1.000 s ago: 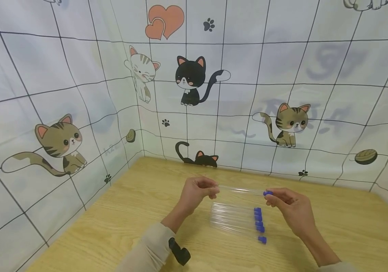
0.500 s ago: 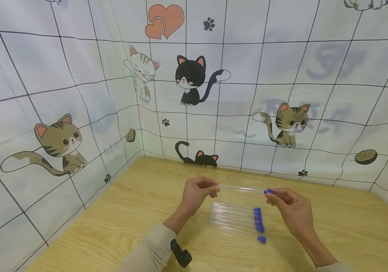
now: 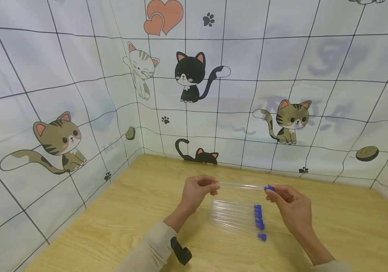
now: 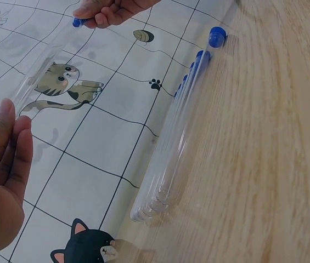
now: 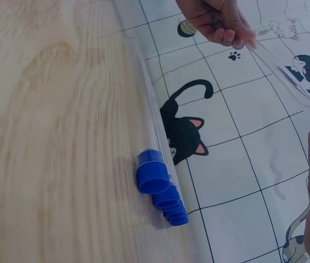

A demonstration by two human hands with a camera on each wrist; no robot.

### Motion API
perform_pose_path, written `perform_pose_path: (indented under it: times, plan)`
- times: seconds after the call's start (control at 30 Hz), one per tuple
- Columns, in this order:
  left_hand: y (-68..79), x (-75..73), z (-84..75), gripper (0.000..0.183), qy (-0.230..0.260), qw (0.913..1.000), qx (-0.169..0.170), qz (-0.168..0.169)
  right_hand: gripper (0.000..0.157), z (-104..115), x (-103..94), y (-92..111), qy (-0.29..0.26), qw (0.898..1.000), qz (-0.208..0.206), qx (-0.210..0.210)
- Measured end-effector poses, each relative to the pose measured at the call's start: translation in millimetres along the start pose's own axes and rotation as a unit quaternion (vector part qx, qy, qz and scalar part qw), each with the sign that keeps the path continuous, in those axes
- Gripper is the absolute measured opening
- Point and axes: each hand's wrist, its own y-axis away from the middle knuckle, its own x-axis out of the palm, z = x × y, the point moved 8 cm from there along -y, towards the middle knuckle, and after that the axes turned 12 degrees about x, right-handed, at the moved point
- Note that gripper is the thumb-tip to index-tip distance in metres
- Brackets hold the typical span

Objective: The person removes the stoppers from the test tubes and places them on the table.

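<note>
Between both hands a clear test tube (image 3: pixel 241 185) with a blue cap (image 3: pixel 269 188) is held level above the table. My left hand (image 3: pixel 199 192) pinches its closed end between thumb and fingers. At the other end, my right hand (image 3: pixel 292 207) pinches the blue cap. Below, several more capped test tubes (image 3: pixel 233 215) lie side by side on the table, their blue caps (image 3: pixel 258 216) all toward the right; the nearest one's cap (image 3: pixel 262 237) sits a little apart from the others. In the left wrist view the held tube (image 4: pixel 42 66) slants between the two hands.
The light wood table (image 3: pixel 139 211) meets a white grid-patterned curtain (image 3: pixel 235 98) printed with cats at the back and left. A black strap piece (image 3: pixel 181 252) sits at the left sleeve (image 3: pixel 153 245).
Both hands keep their hold on the tube, which stays almost in place. The whole head view has shifted slightly upward; the tubes on the table lie as before.
</note>
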Motion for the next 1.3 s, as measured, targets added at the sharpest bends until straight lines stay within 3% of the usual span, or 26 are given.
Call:
perform_pose_path:
  times: [0.13,0.47,0.9,1.17,1.3]
  plan:
    - [-2.5,-3.3,7.6,0.015,-0.006,1.0000,0.001,-0.002,0.023,2.2,1.3,-0.4,0.001,1.000,0.007,-0.003]
    - [-5.1,-7.9,-0.7,0.018,-0.006,0.9998,0.017,0.012,0.025,9.7,3.4,-0.4,0.005,0.999,0.043,-0.006]
    - [-6.1,-13.0,10.5,0.016,-0.021,0.9996,-0.003,0.020,0.023,9.0,7.8,-4.9,0.020,0.994,0.101,-0.023]
    - [-4.7,-14.7,13.0,0.015,-0.025,0.9994,-0.012,0.022,0.023,4.0,11.2,-4.3,0.024,0.993,0.115,-0.012]
    - [-6.8,-16.2,12.3,0.017,-0.031,0.9989,-0.015,0.033,0.024,1.0,8.9,-6.0,0.054,0.992,0.113,-0.010]
